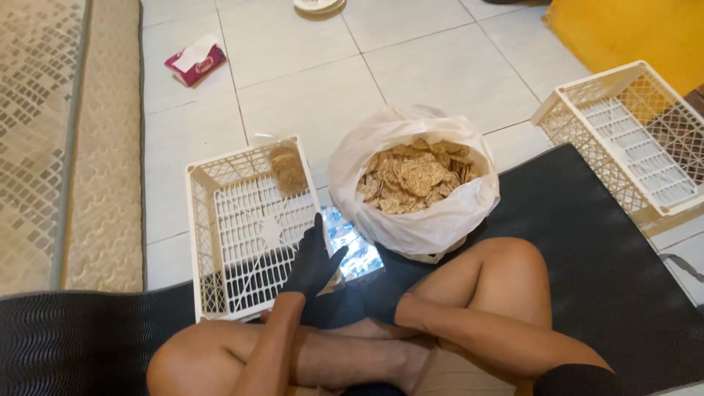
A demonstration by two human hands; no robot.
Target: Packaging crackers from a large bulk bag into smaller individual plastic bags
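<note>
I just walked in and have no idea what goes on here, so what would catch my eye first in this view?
Most striking is the white plastic bag in the middle of the tiled floor, brimming with round brown crackers. Just before it, the person's black-gloved left hand and right hand handle a shiny clear packet. A white lattice crate sits to the left with one filled packet of crackers at its far end; another white crate stands at the right.

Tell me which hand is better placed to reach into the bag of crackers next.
Probably the right hand: it lies closer to the white bag of crackers. The left hand is raised beside the white crate, against the clear wrappers, farther from the bag.
</note>
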